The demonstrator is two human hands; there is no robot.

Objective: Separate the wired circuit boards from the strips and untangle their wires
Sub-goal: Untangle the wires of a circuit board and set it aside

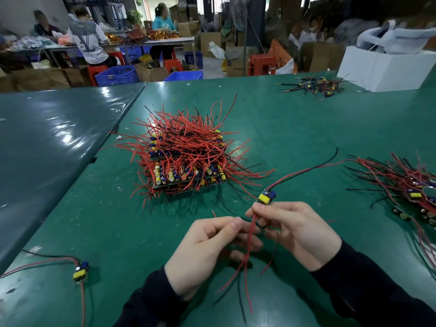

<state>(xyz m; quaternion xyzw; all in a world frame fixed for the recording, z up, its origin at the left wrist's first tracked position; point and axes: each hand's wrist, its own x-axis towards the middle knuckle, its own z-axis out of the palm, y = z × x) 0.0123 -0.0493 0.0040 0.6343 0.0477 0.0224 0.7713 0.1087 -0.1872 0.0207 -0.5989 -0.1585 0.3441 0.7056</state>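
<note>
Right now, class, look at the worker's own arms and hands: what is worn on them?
Both arms wear long black sleeves, the left sleeve and right sleeve, ending at the wrists. The left hand and right hand are bare: no gloves, rings or watch visible.

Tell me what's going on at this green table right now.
A person is working one small board free of its wires. The right hand pinches the board, and the left hand pinches its red wires hanging below. A big stack of wired strips waits in the middle of the table; one finished board lies at left.
</note>
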